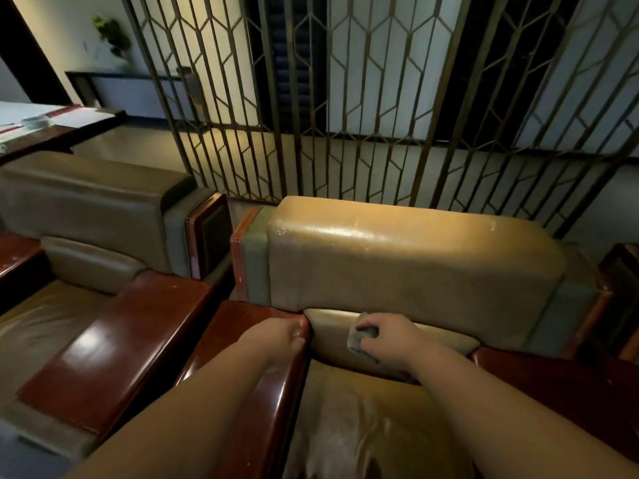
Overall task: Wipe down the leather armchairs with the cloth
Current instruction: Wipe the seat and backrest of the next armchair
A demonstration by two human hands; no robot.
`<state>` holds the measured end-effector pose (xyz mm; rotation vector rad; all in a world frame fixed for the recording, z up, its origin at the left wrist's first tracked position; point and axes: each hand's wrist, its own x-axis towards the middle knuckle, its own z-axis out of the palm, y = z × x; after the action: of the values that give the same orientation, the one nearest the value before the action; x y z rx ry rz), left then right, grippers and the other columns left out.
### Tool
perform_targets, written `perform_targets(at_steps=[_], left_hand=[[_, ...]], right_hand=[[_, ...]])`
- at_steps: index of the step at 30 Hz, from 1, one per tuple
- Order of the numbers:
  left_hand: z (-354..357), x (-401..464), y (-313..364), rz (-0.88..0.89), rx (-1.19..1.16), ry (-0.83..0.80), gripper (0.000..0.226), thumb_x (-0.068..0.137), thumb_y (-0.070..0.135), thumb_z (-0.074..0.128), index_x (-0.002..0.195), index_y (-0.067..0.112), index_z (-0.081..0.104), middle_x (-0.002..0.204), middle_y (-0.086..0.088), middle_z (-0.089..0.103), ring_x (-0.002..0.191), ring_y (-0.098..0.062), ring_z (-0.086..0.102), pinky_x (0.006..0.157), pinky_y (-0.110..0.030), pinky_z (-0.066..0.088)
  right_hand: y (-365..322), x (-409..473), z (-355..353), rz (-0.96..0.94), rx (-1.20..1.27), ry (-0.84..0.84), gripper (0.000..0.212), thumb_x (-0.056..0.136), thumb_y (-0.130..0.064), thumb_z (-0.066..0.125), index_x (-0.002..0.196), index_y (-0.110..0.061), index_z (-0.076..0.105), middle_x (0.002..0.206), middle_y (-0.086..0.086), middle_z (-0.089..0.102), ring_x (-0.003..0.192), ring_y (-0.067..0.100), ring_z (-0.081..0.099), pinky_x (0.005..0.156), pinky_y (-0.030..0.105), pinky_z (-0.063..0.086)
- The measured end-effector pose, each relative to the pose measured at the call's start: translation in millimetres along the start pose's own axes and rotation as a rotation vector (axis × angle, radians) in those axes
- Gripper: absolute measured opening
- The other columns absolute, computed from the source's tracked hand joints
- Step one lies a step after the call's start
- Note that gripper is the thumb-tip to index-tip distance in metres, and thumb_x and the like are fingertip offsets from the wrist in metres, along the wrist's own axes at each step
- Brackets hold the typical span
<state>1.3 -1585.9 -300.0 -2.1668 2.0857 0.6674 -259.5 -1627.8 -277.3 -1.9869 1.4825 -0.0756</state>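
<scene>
Tan leather covers the near armchair [408, 267], which fills the middle of the view and serves as the landmark here. Behind it stands a brass-coloured lattice screen [345, 98]. To its left sits a second armchair [86, 216] of the same make, close alongside, and beyond that one a table [58, 122] with papers on it.

On the near armchair, the glossy red-brown wooden left armrest [249, 357] runs along the seat edge, and the lumbar cushion [397, 335] lies at the foot of the backrest. The left hand [276, 337] rests on the far end of that armrest, next to the cushion's corner; its fingers are blurred, so whether it grasps the wood or only leans there I cannot tell. The right hand [383, 340] presses on the cushion's left part, fingers curled over the grey cloth [361, 335], which is bunched between palm and leather.

The step in hand looks like wiping the lumbar cushion, with the left arm as a brace. The backrest top shows a wet-looking sheen, so it may already be done. Next, I judge, the cloth should sweep rightwards across the cushion with steady pressure, then down onto the seat; the second armchair appears untouched.
</scene>
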Motion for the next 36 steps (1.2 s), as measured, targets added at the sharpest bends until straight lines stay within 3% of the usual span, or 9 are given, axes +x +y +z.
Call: perform_targets(at_steps=[4, 6, 8, 11, 13, 15, 19, 30, 36], left_hand=[[-5, -11, 18, -0.017, -0.057, 0.039, 0.039, 0.104, 0.044, 0.050, 0.135, 0.028, 0.067, 0.135, -0.001, 0.068, 0.122, -0.024, 0.062, 0.104, -0.040, 0.050], [-12, -17, 24, -0.017, -0.082, 0.046, 0.039, 0.104, 0.044, 0.050, 0.135, 0.027, 0.067, 0.134, -0.001, 0.067, 0.121, -0.022, 0.062, 0.104, -0.039, 0.050], [-23, -18, 26, -0.031, -0.100, 0.073, 0.039, 0.104, 0.044, 0.051, 0.135, 0.027, 0.067, 0.132, 0.001, 0.068, 0.120, -0.022, 0.063, 0.103, -0.038, 0.050], [-36, -10, 17, -0.092, -0.160, 0.098, 0.039, 0.100, 0.045, 0.057, 0.134, 0.029, 0.066, 0.132, 0.004, 0.068, 0.119, -0.019, 0.064, 0.105, -0.038, 0.052], [-43, -1, 11, -0.130, -0.161, 0.116, 0.042, 0.097, 0.049, 0.060, 0.135, 0.030, 0.065, 0.130, 0.004, 0.069, 0.116, -0.016, 0.065, 0.104, -0.039, 0.053], [-49, 9, 6, -0.139, -0.140, 0.127, 0.047, 0.097, 0.052, 0.060, 0.139, 0.030, 0.062, 0.131, 0.004, 0.068, 0.118, -0.016, 0.065, 0.104, -0.038, 0.053], [-61, 36, -2, -0.118, -0.102, 0.169, 0.054, 0.095, 0.053, 0.062, 0.140, 0.024, 0.063, 0.131, 0.001, 0.069, 0.119, -0.018, 0.065, 0.103, -0.037, 0.054], [-108, 134, -73, -0.082, -0.104, 0.238, 0.033, 0.095, 0.047, 0.065, 0.120, 0.026, 0.073, 0.114, 0.005, 0.074, 0.108, -0.016, 0.068, 0.098, -0.038, 0.056], [-109, 210, -132, -0.059, -0.136, 0.281, 0.028, 0.098, 0.044, 0.061, 0.117, 0.026, 0.072, 0.114, 0.002, 0.074, 0.110, -0.020, 0.068, 0.095, -0.038, 0.055]], right_hand=[[12, -8, -26, 0.001, 0.129, 0.019, 0.025, 0.089, -0.028, 0.066, 0.110, -0.040, 0.074, 0.103, -0.003, 0.070, 0.074, 0.018, 0.073, 0.069, 0.035, 0.065], [13, -11, -38, -0.037, 0.113, 0.043, 0.023, 0.092, -0.026, 0.066, 0.109, -0.042, 0.071, 0.106, -0.003, 0.070, 0.072, 0.008, 0.067, 0.057, 0.013, 0.056], [12, -9, -49, -0.061, 0.103, 0.057, 0.028, 0.094, -0.029, 0.066, 0.118, -0.044, 0.068, 0.114, -0.004, 0.066, 0.078, -0.001, 0.059, 0.051, 0.004, 0.043], [8, -6, -62, -0.077, 0.144, 0.068, 0.030, 0.095, -0.028, 0.066, 0.120, -0.044, 0.067, 0.111, -0.007, 0.065, 0.084, 0.005, 0.064, 0.061, 0.011, 0.053], [5, -3, -68, -0.066, 0.193, 0.070, 0.032, 0.093, -0.026, 0.067, 0.122, -0.042, 0.068, 0.105, -0.008, 0.066, 0.086, 0.014, 0.071, 0.076, 0.032, 0.064], [2, 3, -70, -0.084, 0.181, 0.089, 0.035, 0.093, -0.027, 0.067, 0.125, -0.040, 0.068, 0.105, -0.009, 0.066, 0.090, 0.015, 0.071, 0.084, 0.041, 0.064], [-2, 27, -70, -0.133, 0.083, 0.160, 0.039, 0.095, -0.032, 0.066, 0.132, -0.041, 0.065, 0.123, -0.009, 0.063, 0.109, 0.012, 0.060, 0.094, 0.032, 0.053], [-41, 121, -56, -0.140, 0.037, 0.182, 0.038, 0.092, -0.034, 0.067, 0.130, -0.041, 0.068, 0.123, -0.007, 0.068, 0.104, 0.012, 0.065, 0.092, 0.033, 0.058], [-65, 188, -38, -0.139, -0.222, 0.253, 0.043, 0.096, -0.042, 0.060, 0.139, -0.043, 0.058, 0.131, -0.011, 0.065, 0.111, 0.013, 0.063, 0.090, 0.034, 0.056]])
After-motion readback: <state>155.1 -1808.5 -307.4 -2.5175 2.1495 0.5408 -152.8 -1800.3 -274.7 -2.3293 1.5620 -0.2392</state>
